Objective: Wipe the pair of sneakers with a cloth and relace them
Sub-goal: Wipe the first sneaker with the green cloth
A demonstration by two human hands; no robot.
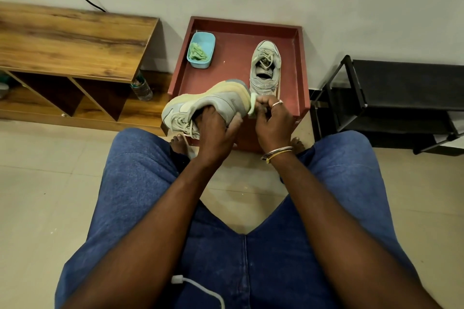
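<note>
Sneakers sit apart here: one is held up in front of the person's knees, the other rests on a low red table. The left hand grips the held sneaker at its collar, fingers curled around the upper near the shoe's mouth. That shoe is turned on its side, with the yellowed sole facing the wall, the toe pointing left and the heel pointing right. Its laces lie loose over the tongue, and one end dangles below the shoe. The right hand, wearing a ring and with bangles at the wrist, has its fingers bunched tight around a small pale-green cloth and presses it against the heel of the held sneaker. The second sneaker stands upright on its sole toward the right side of the table, toe toward the wall, with its laces slack but threaded. A light-blue tub sits near the table's back left corner, well apart from that shoe, with a crumpled green rag inside. A wooden bench stands to the left, with a plastic bottle on the floor beside it, and a black rack stands to the right. A white cable lies across the person's blue jeans.
</note>
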